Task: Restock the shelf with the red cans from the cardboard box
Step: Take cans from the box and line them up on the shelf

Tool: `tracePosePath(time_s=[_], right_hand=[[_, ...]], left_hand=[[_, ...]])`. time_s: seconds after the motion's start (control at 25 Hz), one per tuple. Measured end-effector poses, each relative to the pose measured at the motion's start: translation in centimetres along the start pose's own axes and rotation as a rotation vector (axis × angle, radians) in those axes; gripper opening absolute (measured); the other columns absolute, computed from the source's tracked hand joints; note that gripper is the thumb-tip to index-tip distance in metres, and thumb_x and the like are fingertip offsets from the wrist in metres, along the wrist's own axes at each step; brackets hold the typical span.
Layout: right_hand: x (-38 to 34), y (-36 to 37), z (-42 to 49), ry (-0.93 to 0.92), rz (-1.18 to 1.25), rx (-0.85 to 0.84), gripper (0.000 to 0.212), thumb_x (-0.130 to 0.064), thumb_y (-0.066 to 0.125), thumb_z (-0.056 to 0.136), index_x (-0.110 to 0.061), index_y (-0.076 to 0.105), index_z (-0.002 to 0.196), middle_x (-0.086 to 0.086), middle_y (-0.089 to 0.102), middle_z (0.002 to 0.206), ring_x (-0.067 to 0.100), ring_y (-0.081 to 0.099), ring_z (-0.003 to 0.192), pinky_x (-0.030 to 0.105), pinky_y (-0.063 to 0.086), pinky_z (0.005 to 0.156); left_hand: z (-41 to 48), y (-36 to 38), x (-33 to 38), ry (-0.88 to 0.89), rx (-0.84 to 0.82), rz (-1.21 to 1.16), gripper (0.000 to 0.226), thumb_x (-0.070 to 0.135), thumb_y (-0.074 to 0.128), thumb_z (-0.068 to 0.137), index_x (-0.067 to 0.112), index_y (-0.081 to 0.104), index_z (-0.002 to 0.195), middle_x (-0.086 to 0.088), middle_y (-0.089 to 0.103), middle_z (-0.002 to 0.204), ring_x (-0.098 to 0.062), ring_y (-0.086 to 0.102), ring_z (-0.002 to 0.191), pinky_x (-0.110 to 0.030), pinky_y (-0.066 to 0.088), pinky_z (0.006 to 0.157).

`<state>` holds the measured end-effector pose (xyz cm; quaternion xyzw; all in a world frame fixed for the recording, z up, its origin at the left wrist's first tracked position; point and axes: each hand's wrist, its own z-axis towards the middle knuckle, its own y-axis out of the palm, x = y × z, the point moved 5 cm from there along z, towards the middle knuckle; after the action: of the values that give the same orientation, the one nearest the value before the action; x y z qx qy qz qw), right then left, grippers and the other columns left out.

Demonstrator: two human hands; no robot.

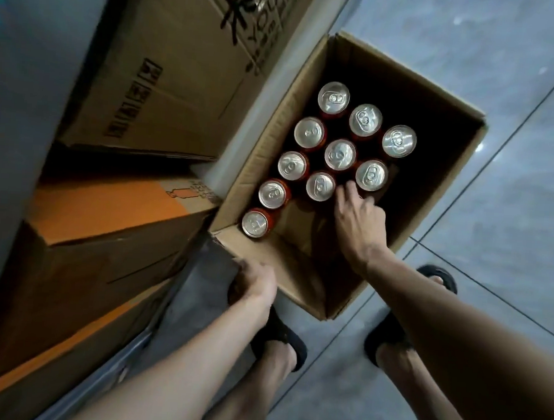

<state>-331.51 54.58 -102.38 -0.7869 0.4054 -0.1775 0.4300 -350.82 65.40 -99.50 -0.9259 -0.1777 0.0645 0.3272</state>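
Head view: cardboard box (300, 277) seen open on tiled floor (506, 94). Ten red cans (340, 155) stood upright inside, clustered toward left wall. Near corner gripped by left hand (254, 287). Well apart from it, right hand (360, 222) held among cans; grasp cannot be told.

— Where are the cans (340, 154)?
— Upright in the box (266, 251), packed along its left wall and toward the far end.
— And beside the box?
— Stacked cartons (167, 71) on its left; feet (388, 335) before its near corner.
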Motion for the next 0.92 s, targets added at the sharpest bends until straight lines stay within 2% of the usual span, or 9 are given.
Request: tracePosePath(time_s=[0.08, 0.2, 0.28, 0.36, 0.48, 0.6, 0.72, 0.84, 0.92], right_hand=[[0.0, -0.7, 0.4, -0.029, -0.037, -0.013, 0.034, -0.002, 0.056, 0.087, -0.005, 0.048, 0.121, 0.011, 0.046, 0.12, 0.028, 0.062, 0.078, 0.031, 0.033, 0.047], [0.0, -2.0, -0.7, -0.08, -0.055, -0.067, 0.031, -0.003, 0.058, 0.085, -0.004, 0.05, 0.115, 0.013, 0.048, 0.118, 0.025, 0.065, 0.071, 0.032, 0.038, 0.047], [0.2, -4.0, -2.6, -0.073, 0.041, -0.07, 0.025, -0.009, 0.058, 0.085, -0.005, 0.052, 0.109, 0.018, 0.048, 0.123, 0.028, 0.065, 0.066, 0.032, 0.038, 0.048], [0.9, -7.3, -5.1, -0.012, 0.225, -0.054, 0.034, -0.023, 0.066, 0.08, -0.007, 0.053, 0.108, 0.016, 0.051, 0.119, 0.034, 0.064, 0.069, 0.033, 0.038, 0.053], [2.5, -13.6, -9.3, 0.087, 0.58, -0.058, 0.056, -0.049, 0.078, 0.065, -0.017, 0.057, 0.106, 0.004, 0.055, 0.102, 0.026, 0.061, 0.077, 0.032, 0.046, 0.064], [4.3, -22.7, -13.7, 0.145, 1.059, -0.178, 0.052, -0.053, 0.085, 0.051, -0.028, 0.065, 0.091, -0.011, 0.067, 0.076, 0.003, 0.061, 0.063, 0.018, 0.044, 0.054], [4.6, -33.3, -18.5, 0.023, 1.282, -0.333, 0.043, -0.043, 0.084, 0.053, -0.02, 0.072, 0.087, -0.01, 0.065, 0.058, -0.001, 0.054, 0.048, 0.014, 0.038, 0.044], [4.7, -42.6, -22.8, -0.017, 1.378, -0.358, 0.022, -0.035, 0.084, 0.068, -0.017, 0.072, 0.073, -0.006, 0.061, 0.058, 0.005, 0.051, 0.05, 0.018, 0.036, 0.046], [4.0, -49.1, -25.8, -0.019, 1.384, -0.297, 0.036, -0.049, 0.073, 0.074, -0.014, 0.075, 0.082, -0.007, 0.062, 0.058, 0.007, 0.053, 0.05, 0.018, 0.039, 0.047]], left_hand=[[-0.4, -0.2, 0.3, -0.041, -0.079, -0.116, 0.018, 0.01, 0.045, 0.092, 0.012, 0.046, 0.11, -0.015, 0.061, 0.122, -0.035, 0.062, 0.109, -0.049, 0.051, 0.098], [-2.1, -2.3, 1.8, 0.013, -0.087, -0.069, 0.023, 0.009, 0.055, 0.086, 0.01, 0.045, 0.107, -0.016, 0.063, 0.114, -0.033, 0.065, 0.089, -0.042, 0.058, 0.084], [-4.1, -4.4, 3.1, 0.087, -0.002, 0.085, 0.042, 0.013, 0.061, 0.083, 0.007, 0.043, 0.121, -0.018, 0.061, 0.122, -0.036, 0.062, 0.105, -0.042, 0.052, 0.094], [-7.5, -6.3, 4.4, 0.221, 0.03, 0.225, 0.067, 0.016, 0.067, 0.081, 0.012, 0.034, 0.139, -0.015, 0.049, 0.137, -0.035, 0.052, 0.124, -0.037, 0.043, 0.1], [-14.1, -8.0, 6.5, 0.497, -0.153, 0.309, 0.091, 0.017, 0.076, 0.076, 0.02, 0.024, 0.151, -0.005, 0.035, 0.151, -0.025, 0.038, 0.137, -0.032, 0.036, 0.107], [-22.3, -10.4, 9.2, 0.791, -0.349, 0.339, 0.103, 0.017, 0.084, 0.068, 0.024, 0.025, 0.152, 0.004, 0.032, 0.154, -0.013, 0.033, 0.141, -0.025, 0.031, 0.112], [-30.4, -16.0, 12.0, 0.916, -0.366, 0.278, 0.091, 0.02, 0.089, 0.062, 0.024, 0.042, 0.14, 0.004, 0.051, 0.136, -0.013, 0.048, 0.126, -0.026, 0.04, 0.105], [-37.7, -22.3, 14.0, 0.938, -0.371, 0.248, 0.075, 0.026, 0.092, 0.058, 0.026, 0.054, 0.123, 0.01, 0.064, 0.109, -0.008, 0.06, 0.103, -0.009, 0.044, 0.08], [-43.2, -27.3, 15.2, 0.951, -0.386, 0.208, 0.07, 0.034, 0.092, 0.058, 0.029, 0.056, 0.118, 0.014, 0.065, 0.102, -0.005, 0.062, 0.097, -0.007, 0.042, 0.073]])
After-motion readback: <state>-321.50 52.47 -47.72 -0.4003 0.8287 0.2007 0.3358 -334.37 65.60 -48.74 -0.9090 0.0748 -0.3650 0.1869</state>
